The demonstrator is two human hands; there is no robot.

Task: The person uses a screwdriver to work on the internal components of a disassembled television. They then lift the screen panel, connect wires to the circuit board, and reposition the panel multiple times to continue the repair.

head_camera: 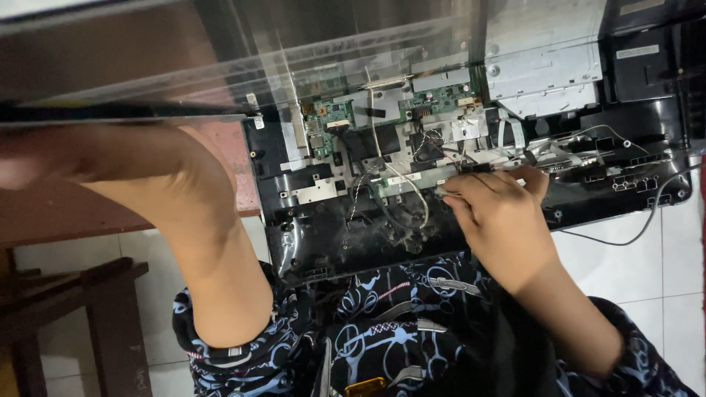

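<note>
An opened laptop chassis point(471, 147) is seen across the centre and upper right of the frame, resting partly on the person's lap and partly on a reddish table edge point(228, 169). The cover is already off: a green circuit board point(441, 99), metal shielding plates point(544, 66) and loose wiring point(401, 191) are exposed. Dust is noted in the lower part of the shell. Several cables remain attached, so the strip-down is judged to be only partly done.

The right hand point(500, 217) is placed at centre right, fingers curled and pinched on something small among the cables near a silver bracket; what exactly is gripped cannot be told. The left hand point(95, 162) is raised at the left of the frame, close to the lens and blurred, closed on the edge of a thin dark panel point(118, 112) that is held up along the upper left.

A thin grey cable point(647, 220) trails over the white floor tiles point(676, 294) at the right. A dark wooden stool point(88, 309) stands at lower left. The raised panel is found to screen the upper part of the chassis.
</note>
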